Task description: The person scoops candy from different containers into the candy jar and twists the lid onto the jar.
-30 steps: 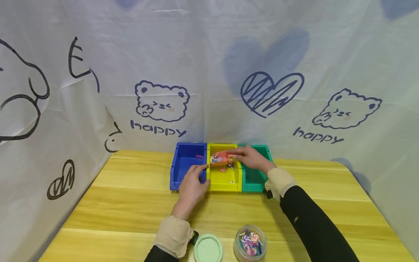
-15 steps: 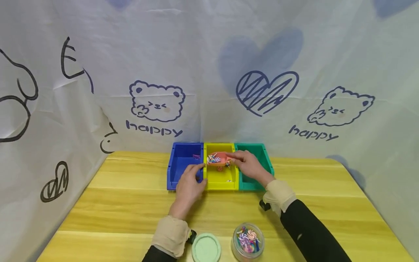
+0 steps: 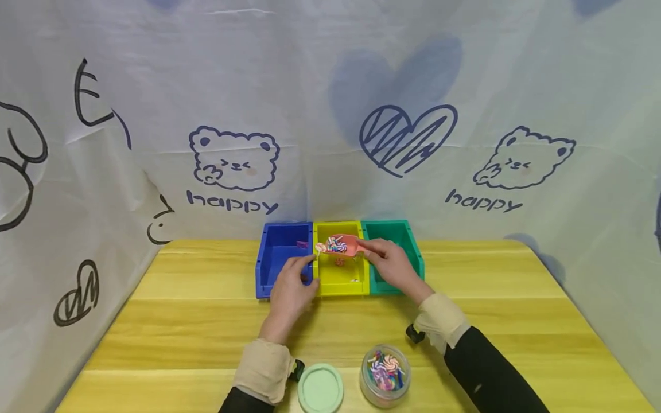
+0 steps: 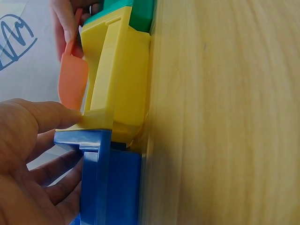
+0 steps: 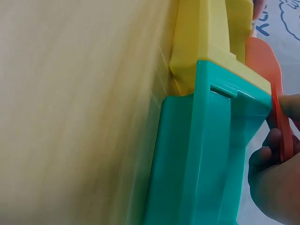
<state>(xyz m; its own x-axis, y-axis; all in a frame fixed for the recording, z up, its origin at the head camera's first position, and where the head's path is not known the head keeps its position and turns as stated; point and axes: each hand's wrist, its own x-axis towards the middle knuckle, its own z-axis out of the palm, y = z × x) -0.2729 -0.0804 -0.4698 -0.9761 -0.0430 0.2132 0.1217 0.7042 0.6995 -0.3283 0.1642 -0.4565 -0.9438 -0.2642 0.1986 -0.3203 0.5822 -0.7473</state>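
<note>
A small pink scoop carries several miniature swirl lollipops above the yellow bin. My right hand pinches its handle; in the right wrist view, fingers and thumb close round the handle. My left hand lies at the divider between the blue bin and the yellow bin, fingers fairly straight. In the left wrist view, one fingertip touches the yellow rim, while other fingers are partly hidden behind the blue wall. A pale lollipop sits at the scoop's front lip, close to the left fingertips.
A green bin adjoins the yellow one on the right. Nearer me stand a clear jar of lollipops and a pale green lid on the wooden table. A purple piece lies in the blue bin. White drawn-on cloth hangs behind.
The scoop has levelled out, its loaded bowl now facing up more, and has shifted slightly toward the blue bin. My left hand keeps its place at the divider. The head view has drifted right.
</note>
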